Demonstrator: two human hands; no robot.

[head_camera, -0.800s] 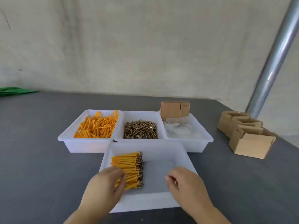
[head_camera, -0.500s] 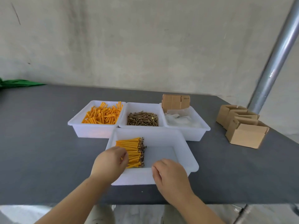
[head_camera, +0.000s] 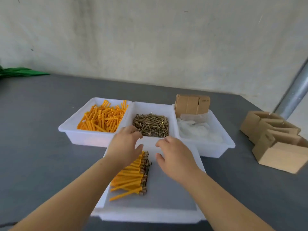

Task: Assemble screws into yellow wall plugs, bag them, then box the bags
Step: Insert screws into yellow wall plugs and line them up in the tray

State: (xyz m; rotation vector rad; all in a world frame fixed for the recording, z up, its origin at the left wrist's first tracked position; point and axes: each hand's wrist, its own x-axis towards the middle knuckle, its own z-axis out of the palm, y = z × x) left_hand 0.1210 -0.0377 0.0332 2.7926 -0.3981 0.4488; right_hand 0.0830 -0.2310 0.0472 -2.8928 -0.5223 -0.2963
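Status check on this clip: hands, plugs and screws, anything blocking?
Left hand and right hand open, empty, reaching toward screw bin. Assembled plugs piled in near tray. Nothing blocking.

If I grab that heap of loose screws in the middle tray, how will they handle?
The screws lie crisscrossed in a tangled heap, so a pinch would probably lift several, with some dropping back. They look thin, metallic and shiny, so likely slippery and prickly at the tips. Their white tray should catch strays.
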